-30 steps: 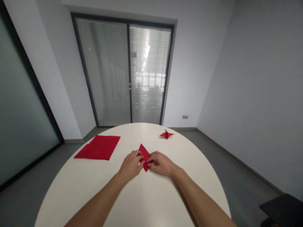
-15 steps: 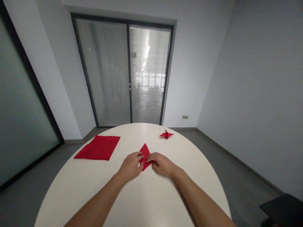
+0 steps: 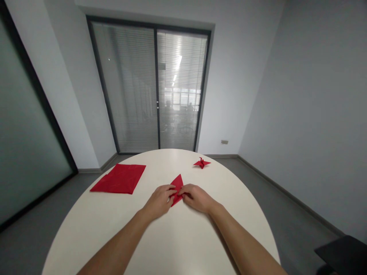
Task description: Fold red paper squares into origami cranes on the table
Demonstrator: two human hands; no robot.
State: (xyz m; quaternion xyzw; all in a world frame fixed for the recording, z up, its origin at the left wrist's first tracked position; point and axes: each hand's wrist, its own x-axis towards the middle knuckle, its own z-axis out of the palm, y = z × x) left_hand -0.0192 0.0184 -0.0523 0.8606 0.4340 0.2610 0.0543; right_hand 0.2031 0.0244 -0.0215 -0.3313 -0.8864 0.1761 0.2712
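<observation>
We count two hands on one folded red paper (image 3: pixel 178 181), near the middle of one round white table (image 3: pixel 177 244). Left hand (image 3: pixel 159 199): fingers and thumb bent, gripping the paper's left side. Right hand (image 3: pixel 197 198): fingertips closed on its right edge. We also see one red paper crane (image 3: pixel 202 163), far right, and one red square (image 3: pixel 122 179) lying flat, far left; can't tell if it's several sheets.

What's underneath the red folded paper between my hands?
White table shows around the red folded paper. What lies directly beneath it is hidden. The left hand and right hand cover parts too, so anything else there cannot be seen.
</observation>
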